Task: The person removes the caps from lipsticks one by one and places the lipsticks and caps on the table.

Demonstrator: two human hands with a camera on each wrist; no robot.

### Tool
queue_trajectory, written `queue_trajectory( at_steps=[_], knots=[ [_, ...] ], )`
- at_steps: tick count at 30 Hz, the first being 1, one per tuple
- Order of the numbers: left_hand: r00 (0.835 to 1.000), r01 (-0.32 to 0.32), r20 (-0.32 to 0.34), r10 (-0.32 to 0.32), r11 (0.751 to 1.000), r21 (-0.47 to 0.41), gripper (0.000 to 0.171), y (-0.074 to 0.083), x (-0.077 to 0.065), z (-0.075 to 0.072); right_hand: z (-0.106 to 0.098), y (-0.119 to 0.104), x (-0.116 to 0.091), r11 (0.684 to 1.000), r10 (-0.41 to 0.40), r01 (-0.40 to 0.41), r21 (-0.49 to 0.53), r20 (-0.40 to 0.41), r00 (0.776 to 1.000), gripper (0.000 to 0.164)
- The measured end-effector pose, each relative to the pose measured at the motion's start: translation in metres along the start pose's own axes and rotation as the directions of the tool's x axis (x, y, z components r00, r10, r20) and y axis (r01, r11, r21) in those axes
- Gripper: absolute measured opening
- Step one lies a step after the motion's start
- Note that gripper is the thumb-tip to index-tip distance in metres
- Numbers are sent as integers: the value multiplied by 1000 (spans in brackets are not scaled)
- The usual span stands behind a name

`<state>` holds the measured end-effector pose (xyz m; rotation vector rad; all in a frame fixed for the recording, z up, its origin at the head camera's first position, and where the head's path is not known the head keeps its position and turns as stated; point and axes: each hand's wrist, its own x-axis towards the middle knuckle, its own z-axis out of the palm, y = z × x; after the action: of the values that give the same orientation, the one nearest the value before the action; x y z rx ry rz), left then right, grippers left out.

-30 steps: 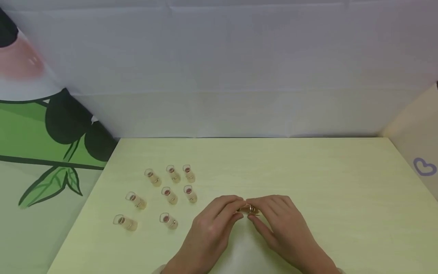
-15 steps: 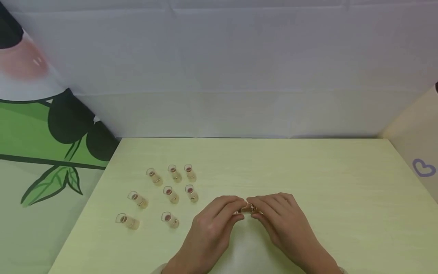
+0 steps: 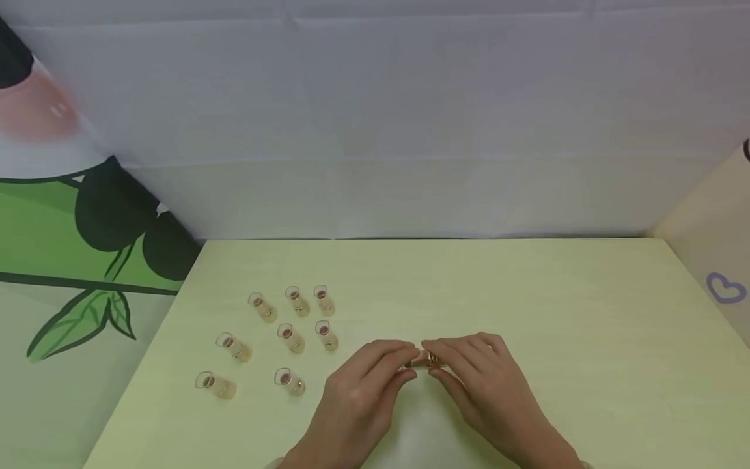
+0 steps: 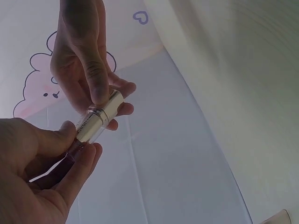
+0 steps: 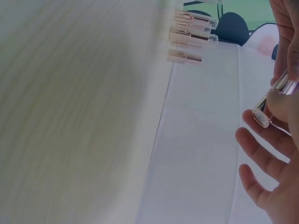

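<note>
A lipstick tube [image 3: 420, 359] is held sideways between both hands, above the near middle of the table. In the left wrist view the lipstick [image 4: 89, 127] shows a shiny gold middle and base and a clear cap with dark red inside. My left hand [image 3: 362, 389] pinches its capped end between thumb and fingers. On the gold base end, my right hand [image 3: 487, 383] has thumb and forefinger, its other fingers spread in the right wrist view. That view shows a round label [image 5: 260, 118] on the bottom of the base.
Several similar lipsticks with clear caps stand upright on the left of the pale table [image 3: 527, 299], among them a near one [image 3: 290, 382] and a far one [image 3: 324, 300]. A white sheet wall [image 3: 375, 130] rises behind; printed panels flank the sides.
The right thumb has moved up closer to the lipstick's base. Both hands stay almost in place, and the standing lipsticks have not moved on the table.
</note>
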<state>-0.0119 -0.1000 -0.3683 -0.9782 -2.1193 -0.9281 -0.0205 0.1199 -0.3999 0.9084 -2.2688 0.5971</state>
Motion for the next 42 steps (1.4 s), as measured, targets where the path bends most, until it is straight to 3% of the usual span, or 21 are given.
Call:
queue_trajectory(
  at_steps=[10,42],
  knots=[
    [1000,11,2,-11,999,-32,18,0,-1,-1,-1,-2,1,1000,-20,20,8,-9,1000,37],
    [1000,11,-28,-12,1000,-20,16,-1,-1,0,-2,1,2,1000,-11,11,23,-12,1000,36]
  ],
)
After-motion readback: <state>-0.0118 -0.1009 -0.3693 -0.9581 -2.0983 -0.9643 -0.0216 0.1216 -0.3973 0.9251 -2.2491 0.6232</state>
